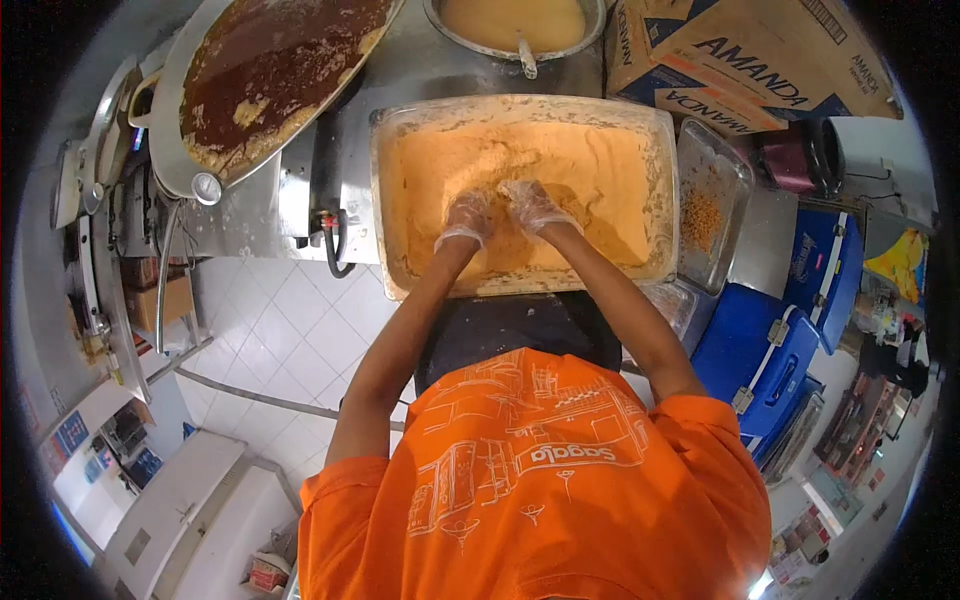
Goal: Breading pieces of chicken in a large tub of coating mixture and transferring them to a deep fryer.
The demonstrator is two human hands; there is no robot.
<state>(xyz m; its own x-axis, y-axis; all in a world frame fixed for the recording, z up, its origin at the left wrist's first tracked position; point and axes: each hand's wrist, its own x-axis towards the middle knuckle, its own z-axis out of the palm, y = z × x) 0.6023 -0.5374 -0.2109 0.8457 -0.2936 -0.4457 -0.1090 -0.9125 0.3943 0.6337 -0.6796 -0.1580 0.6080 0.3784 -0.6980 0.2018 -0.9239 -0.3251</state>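
A large rectangular plastic tub (660,266) stands before me, with orange-tinted flour or breading powder (607,172) spread inside. Both my hands wear clear plastic gloves and are down in the powder near the middle of the tub. My left hand (466,217) is sunk in it, its fingers hidden. Just to the right, my right hand (531,204) has its fingers curled beside a lumpy, powder-covered piece (506,187); whether it grips that piece I cannot tell.
A wide pan of dark oil (262,75) is at the upper left. Behind the tub sits a metal bowl of pale batter (514,22) with a handle sticking out. Cardboard boxes (735,60), a clear tray with crumbs (701,217) and blue cooler boxes (757,352) are on the right.
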